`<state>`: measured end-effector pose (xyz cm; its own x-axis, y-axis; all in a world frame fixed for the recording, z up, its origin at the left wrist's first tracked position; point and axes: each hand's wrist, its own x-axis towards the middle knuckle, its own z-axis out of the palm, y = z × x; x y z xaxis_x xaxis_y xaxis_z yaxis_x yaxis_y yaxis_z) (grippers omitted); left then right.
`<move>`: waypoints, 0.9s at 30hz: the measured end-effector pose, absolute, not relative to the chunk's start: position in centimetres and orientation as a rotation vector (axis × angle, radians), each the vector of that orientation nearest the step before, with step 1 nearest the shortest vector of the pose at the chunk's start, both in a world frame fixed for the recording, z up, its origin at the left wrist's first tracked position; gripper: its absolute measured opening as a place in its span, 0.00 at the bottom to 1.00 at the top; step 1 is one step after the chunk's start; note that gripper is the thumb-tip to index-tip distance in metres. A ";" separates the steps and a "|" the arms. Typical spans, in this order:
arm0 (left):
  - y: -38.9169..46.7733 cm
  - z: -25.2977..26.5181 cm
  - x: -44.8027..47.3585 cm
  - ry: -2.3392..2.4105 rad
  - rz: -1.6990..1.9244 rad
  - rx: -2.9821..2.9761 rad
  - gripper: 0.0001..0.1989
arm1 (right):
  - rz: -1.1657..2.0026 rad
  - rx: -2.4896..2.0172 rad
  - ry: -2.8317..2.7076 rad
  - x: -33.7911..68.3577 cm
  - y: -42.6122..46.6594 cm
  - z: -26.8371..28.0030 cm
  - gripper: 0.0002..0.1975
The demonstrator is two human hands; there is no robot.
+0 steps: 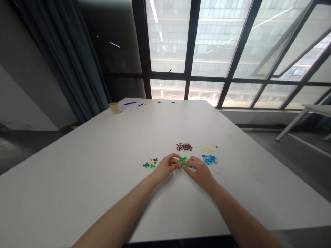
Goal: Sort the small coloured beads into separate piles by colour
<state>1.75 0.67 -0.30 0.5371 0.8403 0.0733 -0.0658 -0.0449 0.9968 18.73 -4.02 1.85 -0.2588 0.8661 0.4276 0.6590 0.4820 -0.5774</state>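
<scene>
A pile of small green toy bricks (183, 159) lies on the white table, partly hidden behind my fingers. On its left side my left hand (169, 164) is closed, thumb and fingertips drawn together; whatever they pinch is too small to make out. From the right, my right hand (198, 168) bends its index finger and thumb toward the same spot, the tips close to my left fingertips. It too looks closed in a pinch, its contents unclear. Left of my hands lies a mixed heap of small bricks (150, 163) in blue, green, dark brown and pale yellow.
Beyond the green pile are dark brown bricks (184, 147). To the right lie pale yellow bricks (207, 148), a single red piece (216, 147) and blue bricks (209, 159). A paper cup (114, 108) stands by papers (133, 104) at the table's far left.
</scene>
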 end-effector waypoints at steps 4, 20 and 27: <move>0.9 -0.2 1.5 0.765 0.910 1.447 0.13 | 0.218 -1.499 -1.835 20.9 -3.0 1.3 0.08; 1.1 1.5 0.7 0.854 0.980 1.475 0.12 | 0.187 -1.773 -1.890 22.8 -1.2 -1.7 0.09; 4.4 4.4 -5.8 1.225 1.333 1.313 0.17 | 0.196 -1.549 -1.688 24.1 -1.6 0.5 0.13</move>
